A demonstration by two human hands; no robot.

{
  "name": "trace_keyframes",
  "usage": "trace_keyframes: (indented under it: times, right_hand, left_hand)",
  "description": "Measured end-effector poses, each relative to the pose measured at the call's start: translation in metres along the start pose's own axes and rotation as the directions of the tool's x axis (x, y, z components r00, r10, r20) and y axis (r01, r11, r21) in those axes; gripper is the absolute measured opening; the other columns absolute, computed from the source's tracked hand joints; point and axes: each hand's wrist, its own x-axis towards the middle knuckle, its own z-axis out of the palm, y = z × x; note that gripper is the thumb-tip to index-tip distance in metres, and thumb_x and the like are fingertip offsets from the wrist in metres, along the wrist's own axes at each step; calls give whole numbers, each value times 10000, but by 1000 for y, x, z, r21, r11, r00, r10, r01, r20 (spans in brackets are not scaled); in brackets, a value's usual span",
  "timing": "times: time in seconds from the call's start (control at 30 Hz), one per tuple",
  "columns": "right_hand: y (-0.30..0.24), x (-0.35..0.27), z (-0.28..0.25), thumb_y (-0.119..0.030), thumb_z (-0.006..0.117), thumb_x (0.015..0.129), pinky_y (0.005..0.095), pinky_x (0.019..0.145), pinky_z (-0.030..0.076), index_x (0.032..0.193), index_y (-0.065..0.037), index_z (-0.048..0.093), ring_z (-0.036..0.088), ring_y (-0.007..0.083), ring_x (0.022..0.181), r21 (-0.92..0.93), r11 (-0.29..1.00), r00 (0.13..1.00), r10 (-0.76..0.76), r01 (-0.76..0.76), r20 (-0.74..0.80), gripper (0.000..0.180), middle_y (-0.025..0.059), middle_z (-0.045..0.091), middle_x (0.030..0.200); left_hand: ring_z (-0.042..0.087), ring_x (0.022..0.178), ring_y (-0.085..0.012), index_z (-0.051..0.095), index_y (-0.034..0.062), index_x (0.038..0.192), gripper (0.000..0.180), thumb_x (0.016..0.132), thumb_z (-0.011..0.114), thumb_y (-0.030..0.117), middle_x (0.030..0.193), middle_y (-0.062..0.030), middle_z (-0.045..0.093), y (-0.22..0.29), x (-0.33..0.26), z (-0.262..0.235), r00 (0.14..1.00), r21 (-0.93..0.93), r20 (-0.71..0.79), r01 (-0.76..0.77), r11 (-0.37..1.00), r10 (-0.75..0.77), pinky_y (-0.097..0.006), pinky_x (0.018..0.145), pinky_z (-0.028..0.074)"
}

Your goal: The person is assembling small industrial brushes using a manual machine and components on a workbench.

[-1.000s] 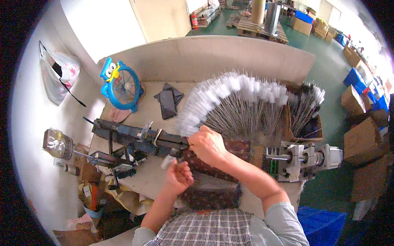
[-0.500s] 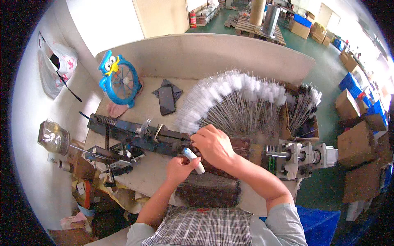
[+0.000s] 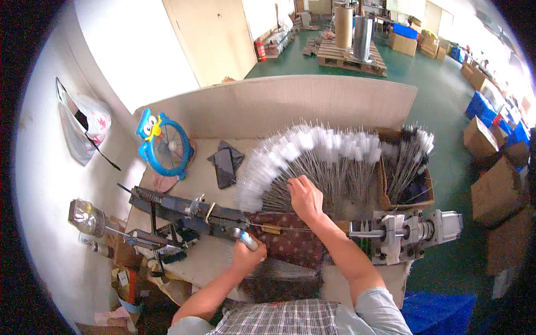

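Note:
My left hand (image 3: 247, 258) is closed around a short white tube with a blue end (image 3: 247, 241), held beside the dark metal bar of the bench rig (image 3: 226, 219). A thin wire (image 3: 298, 229) with a brass-coloured piece (image 3: 271, 229) on it runs from that bar to the motor unit (image 3: 416, 231) on the right. My right hand (image 3: 306, 200) is over the thin wire stems of many white-tufted brushes (image 3: 318, 142) fanned out on the table. Its fingers are curled together; whether they grip a stem is hidden. Dark red dotted cloth (image 3: 296, 245) lies beneath the wire.
A blue toy-shaped fan (image 3: 167, 146) and a black phone (image 3: 225, 168) stand and lie at the back left. To the right of the brushes is a cardboard box (image 3: 410, 195) with dark-tufted ones. A board (image 3: 301, 103) closes off the table's far edge.
My right hand has left the bar's end beside my left hand and moved away to the brush stems. The wire across to the motor unit now shows. The view has tilted up.

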Motion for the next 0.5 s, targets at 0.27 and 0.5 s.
trace_keyframes:
  times: [0.27, 0.5]
  right_hand:
    - [5, 6, -6, -176, 626, 765, 401, 605, 490, 752, -98, 617, 604, 273, 715, -57, 992, 993, 116, -115, 17, 79, 62, 564, 770]
    - [19, 2, 2, -176, 581, 769, 426, 639, 492, 712, -71, 588, 606, 305, 728, -257, 955, 970, 193, -151, 147, 119, 90, 596, 792]
  left_hand:
    - [593, 779, -156, 513, 5, 1050, 350, 781, 676, 158, 886, -84, 592, -12, -17, -61, 993, -33, -102, 60, 998, -63, -303, 696, 489]
    - [580, 761, -143, 525, 4, 1090, 303, 816, 612, 102, 894, -82, 584, -39, -33, -82, 977, 39, -179, 123, 992, -114, -273, 704, 474]
